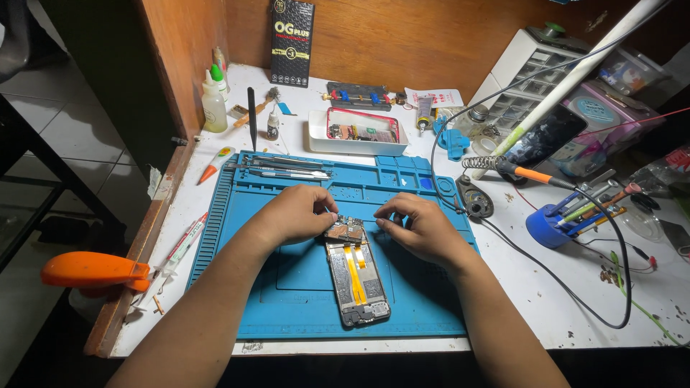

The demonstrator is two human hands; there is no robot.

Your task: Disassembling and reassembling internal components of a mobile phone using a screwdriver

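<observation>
An opened phone (356, 276) lies back-up on the blue work mat (287, 287), its yellow flex cables and circuit board exposed. My left hand (296, 213) rests at the phone's top left corner, fingertips pinched on the upper board. My right hand (420, 226) touches the top right corner, fingers curled against the board's edge. Whether either hand holds a small part or tool is hidden by the fingers.
Tweezers and metal tools (284, 169) lie along the mat's top. A white tray (357, 131) with parts sits behind. A soldering iron (528, 173) on its coil stand, a blue tool holder (550, 225), bottles (213, 106) and an orange clamp (93, 271) surround the mat.
</observation>
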